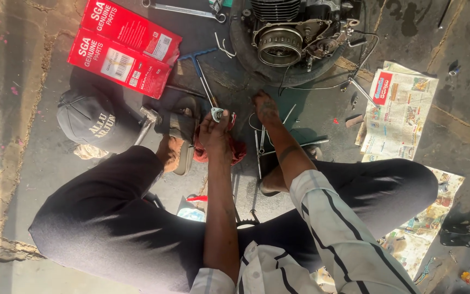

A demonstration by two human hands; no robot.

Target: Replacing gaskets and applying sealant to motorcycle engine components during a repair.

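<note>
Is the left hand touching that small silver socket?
Touching. Head view: the left hand pinches the small silver socket in its fingertips, no gap visible.

Single head-worn view, looking almost straight down from above the squatting person, top of frame facing away toward the engine (300,32) on the concrete floor (28,71), knees and forearms close below, tools slightly farther out

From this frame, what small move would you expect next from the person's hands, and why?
Probably the right hand closes on a tool from the loose ones lying on the floor beneath it. It is stretched out empty toward them, while the left hand already holds a small metal part over a red rag, facing the engine.
</note>
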